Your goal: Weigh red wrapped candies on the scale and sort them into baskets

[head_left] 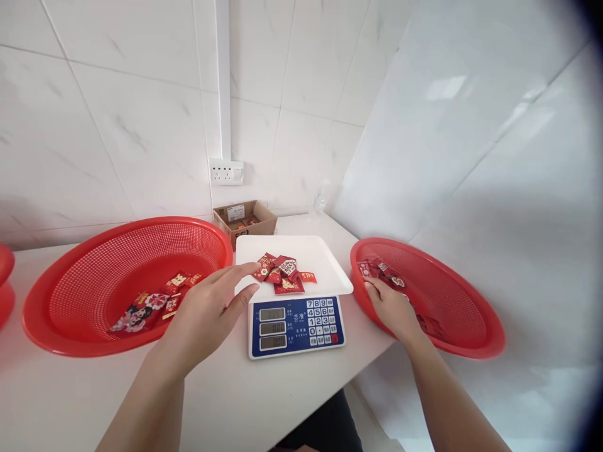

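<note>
A white and blue digital scale stands on the white counter, and a small pile of red candy packets lies on its white pan. My left hand reaches toward that pile with fingers stretched out, fingertips at the pan's left edge, holding nothing. My right hand rests inside the right red basket, its fingers curled down among the red packets there. What the fingers grip is hidden.
A large red mesh basket at left holds several packets. An open cardboard box stands behind the scale under a wall socket. Another red basket's edge shows far left. Tiled walls close in behind and right.
</note>
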`<action>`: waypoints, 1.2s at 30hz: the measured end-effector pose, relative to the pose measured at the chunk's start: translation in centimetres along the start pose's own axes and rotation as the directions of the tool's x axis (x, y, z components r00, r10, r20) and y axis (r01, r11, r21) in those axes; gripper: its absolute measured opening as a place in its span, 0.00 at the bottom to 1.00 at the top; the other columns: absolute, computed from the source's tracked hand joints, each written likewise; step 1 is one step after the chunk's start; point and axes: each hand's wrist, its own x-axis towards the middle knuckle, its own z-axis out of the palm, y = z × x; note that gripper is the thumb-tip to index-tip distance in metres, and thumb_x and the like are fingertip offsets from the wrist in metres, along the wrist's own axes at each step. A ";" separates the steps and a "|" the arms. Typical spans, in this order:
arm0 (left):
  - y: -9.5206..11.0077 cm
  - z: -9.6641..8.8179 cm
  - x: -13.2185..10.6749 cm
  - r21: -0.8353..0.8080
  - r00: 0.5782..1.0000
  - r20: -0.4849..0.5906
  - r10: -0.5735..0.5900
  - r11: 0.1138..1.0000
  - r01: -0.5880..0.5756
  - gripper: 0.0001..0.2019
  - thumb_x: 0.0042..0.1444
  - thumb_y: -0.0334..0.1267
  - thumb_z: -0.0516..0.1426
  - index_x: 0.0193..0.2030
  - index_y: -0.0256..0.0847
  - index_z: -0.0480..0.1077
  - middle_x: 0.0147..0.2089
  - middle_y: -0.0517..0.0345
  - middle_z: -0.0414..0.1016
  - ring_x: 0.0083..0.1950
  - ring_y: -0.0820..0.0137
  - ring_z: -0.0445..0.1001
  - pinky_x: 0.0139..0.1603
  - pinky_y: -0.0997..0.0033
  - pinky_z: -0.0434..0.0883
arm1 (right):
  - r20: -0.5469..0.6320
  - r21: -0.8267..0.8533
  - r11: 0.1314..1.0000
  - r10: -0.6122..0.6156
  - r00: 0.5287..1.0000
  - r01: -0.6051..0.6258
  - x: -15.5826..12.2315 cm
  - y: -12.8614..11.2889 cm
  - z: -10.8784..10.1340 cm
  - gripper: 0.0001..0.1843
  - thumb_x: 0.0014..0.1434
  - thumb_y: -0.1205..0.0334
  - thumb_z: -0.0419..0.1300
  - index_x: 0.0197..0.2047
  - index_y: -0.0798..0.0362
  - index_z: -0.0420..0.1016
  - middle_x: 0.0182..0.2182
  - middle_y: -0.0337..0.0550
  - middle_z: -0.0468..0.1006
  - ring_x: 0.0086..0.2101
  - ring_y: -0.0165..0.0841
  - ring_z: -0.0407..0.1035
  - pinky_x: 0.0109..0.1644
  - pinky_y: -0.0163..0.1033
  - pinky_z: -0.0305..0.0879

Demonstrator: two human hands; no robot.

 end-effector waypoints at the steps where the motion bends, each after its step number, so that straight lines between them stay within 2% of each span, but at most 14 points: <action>1: 0.0 -0.1 -0.1 -0.005 1.000 -0.006 0.003 1.000 -0.003 0.18 0.63 0.50 0.47 0.55 0.52 0.67 0.52 0.58 0.76 0.46 0.65 0.77 0.45 0.66 0.74 | -0.001 0.001 1.000 -0.002 1.000 0.002 0.0 0.0 0.0 0.27 0.64 0.50 0.39 0.57 0.48 0.70 0.44 0.49 0.79 0.41 0.47 0.74 0.43 0.48 0.68; 6: 0.0 -0.4 -0.2 -0.023 1.000 0.003 -0.017 1.000 0.017 0.18 0.62 0.51 0.46 0.55 0.53 0.67 0.51 0.58 0.76 0.50 0.63 0.75 0.46 0.63 0.74 | 0.000 -0.009 1.000 0.004 1.000 -0.004 0.1 -0.3 -0.1 0.27 0.64 0.52 0.39 0.57 0.49 0.70 0.45 0.50 0.79 0.41 0.46 0.74 0.44 0.48 0.67; 11: -0.3 0.2 0.0 -0.005 0.998 0.040 -0.055 0.998 0.055 0.19 0.62 0.52 0.46 0.56 0.53 0.66 0.52 0.59 0.76 0.52 0.64 0.75 0.48 0.64 0.73 | 0.011 0.002 1.000 0.031 0.999 -0.031 0.1 -0.3 0.3 0.26 0.64 0.53 0.39 0.58 0.49 0.68 0.46 0.49 0.79 0.43 0.44 0.74 0.45 0.45 0.66; 14: -0.5 0.8 0.3 0.007 0.994 0.070 -0.080 0.997 0.079 0.20 0.62 0.53 0.46 0.57 0.53 0.66 0.55 0.59 0.74 0.54 0.63 0.73 0.49 0.64 0.73 | 0.028 0.000 0.998 0.058 0.998 -0.058 0.0 -0.3 0.6 0.26 0.65 0.52 0.39 0.59 0.48 0.67 0.47 0.48 0.78 0.43 0.43 0.73 0.43 0.44 0.65; 19: -0.7 2.7 0.9 0.043 0.980 0.174 -0.092 0.995 0.086 0.20 0.63 0.51 0.45 0.59 0.53 0.63 0.59 0.57 0.71 0.59 0.61 0.70 0.53 0.58 0.72 | 0.093 -0.015 0.998 0.062 0.994 -0.061 -0.5 -0.6 0.8 0.27 0.65 0.52 0.37 0.60 0.48 0.65 0.47 0.48 0.78 0.43 0.45 0.73 0.42 0.46 0.65; 22: -0.7 4.6 1.5 0.058 0.982 0.191 -0.009 0.998 -0.002 0.19 0.63 0.47 0.46 0.58 0.50 0.64 0.61 0.55 0.68 0.62 0.61 0.66 0.57 0.56 0.69 | 0.111 0.007 0.998 0.055 0.992 -0.057 -0.6 -0.3 0.6 0.27 0.64 0.52 0.38 0.60 0.47 0.66 0.48 0.48 0.78 0.44 0.46 0.73 0.43 0.47 0.65; 24: -0.5 6.0 2.3 0.078 0.979 0.192 0.074 0.993 -0.090 0.18 0.64 0.44 0.46 0.58 0.48 0.65 0.64 0.54 0.64 0.66 0.60 0.60 0.61 0.54 0.66 | 0.106 0.031 0.998 0.046 0.993 -0.049 -0.4 0.1 0.4 0.27 0.65 0.51 0.38 0.59 0.47 0.66 0.48 0.47 0.78 0.44 0.46 0.73 0.43 0.46 0.65; 26: 0.2 7.5 3.5 0.121 0.964 0.217 0.152 0.976 -0.181 0.19 0.64 0.43 0.46 0.59 0.45 0.64 0.66 0.52 0.61 0.69 0.58 0.53 0.63 0.51 0.64 | 0.100 0.056 0.998 0.029 0.995 -0.035 -0.2 0.6 0.2 0.27 0.65 0.51 0.38 0.58 0.47 0.67 0.48 0.46 0.78 0.44 0.45 0.73 0.43 0.46 0.66; 28: 1.2 8.9 5.2 0.181 0.936 0.279 0.215 0.945 -0.271 0.19 0.64 0.41 0.47 0.59 0.41 0.64 0.66 0.49 0.61 0.70 0.57 0.51 0.64 0.50 0.61 | 0.102 0.079 0.997 0.011 0.995 -0.019 -0.1 1.0 0.0 0.27 0.64 0.50 0.38 0.57 0.47 0.68 0.50 0.45 0.77 0.45 0.44 0.73 0.43 0.45 0.66; 32: 3.9 11.7 8.5 0.226 0.861 0.412 0.297 0.882 -0.413 0.17 0.63 0.39 0.49 0.56 0.39 0.65 0.59 0.49 0.70 0.66 0.58 0.59 0.65 0.51 0.58 | 0.112 0.105 0.994 -0.024 0.993 0.012 -0.3 1.4 0.0 0.26 0.64 0.49 0.39 0.57 0.45 0.69 0.50 0.44 0.77 0.43 0.42 0.74 0.43 0.45 0.67; 36: 5.6 13.8 10.4 0.277 0.820 0.493 0.290 0.841 -0.464 0.13 0.59 0.32 0.52 0.49 0.33 0.68 0.43 0.41 0.77 0.55 0.53 0.70 0.58 0.47 0.63 | 0.125 0.111 0.994 -0.032 0.992 0.018 -0.7 1.6 0.1 0.28 0.64 0.48 0.38 0.58 0.46 0.68 0.50 0.46 0.77 0.44 0.43 0.74 0.43 0.47 0.68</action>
